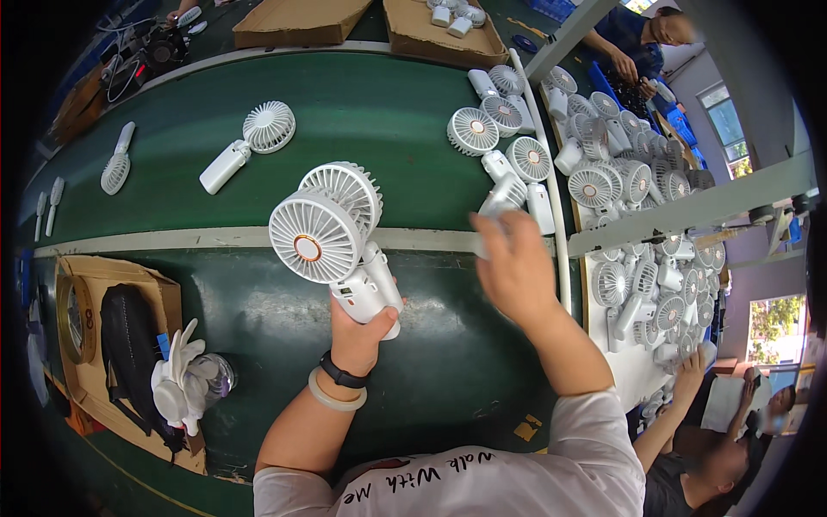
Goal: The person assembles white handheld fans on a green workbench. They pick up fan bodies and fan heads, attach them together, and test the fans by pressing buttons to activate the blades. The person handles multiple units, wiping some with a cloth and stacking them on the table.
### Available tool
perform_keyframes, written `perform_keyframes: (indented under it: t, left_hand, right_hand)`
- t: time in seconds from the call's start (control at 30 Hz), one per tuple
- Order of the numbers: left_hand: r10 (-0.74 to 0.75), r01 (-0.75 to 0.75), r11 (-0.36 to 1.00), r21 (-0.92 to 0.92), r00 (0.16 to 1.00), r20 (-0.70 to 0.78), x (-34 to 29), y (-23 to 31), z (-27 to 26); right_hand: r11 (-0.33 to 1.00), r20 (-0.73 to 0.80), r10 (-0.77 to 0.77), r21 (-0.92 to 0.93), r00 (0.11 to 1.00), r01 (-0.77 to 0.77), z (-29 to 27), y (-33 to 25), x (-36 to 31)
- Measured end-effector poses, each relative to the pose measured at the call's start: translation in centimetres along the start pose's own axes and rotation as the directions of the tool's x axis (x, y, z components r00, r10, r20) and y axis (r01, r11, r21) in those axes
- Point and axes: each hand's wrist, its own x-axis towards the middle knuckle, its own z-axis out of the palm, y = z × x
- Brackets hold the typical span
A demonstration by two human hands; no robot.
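My left hand (355, 338) is closed round the handles of two white handheld fans, held side by side above the bench. The front fan (336, 233) has a round slotted head with an orange-ringed centre; the other fan (366, 191) is partly behind it. My right hand (524, 274) is smeared by motion, beside a cluster of white handheld fans (473, 131) at the right end of the green belt. Its fingertips lie near the lowest fan (505, 195) of that cluster; whether they touch or hold anything cannot be made out.
On the green belt (362, 112) lie another handheld fan (269, 127) and a few more at the left. Beyond a white rail (560, 250), many fans crowd a table. An open cardboard box (164, 302) with a black pouch stands at left. Two co-workers are at the right.
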Motion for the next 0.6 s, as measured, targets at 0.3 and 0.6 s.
perform_keyframes:
  t: [0.3, 0.6]
  left_hand:
    - [0.001, -0.001, 1.0, 0.017, 1.0, 0.024, -0.2, -0.3, 0.0]
    - [-0.015, 0.014, 0.999, 0.04, 0.999, 0.03, -0.3, 0.1, 0.3]
  right_hand:
    - [0.863, 0.082, 0.501, -0.116, 0.861, -0.491, -0.7, 1.6, -11.1]
    - [-0.707, 0.53, 0.152, 0.648, 0.834, -0.283, 0.9, 1.9, -6.4]
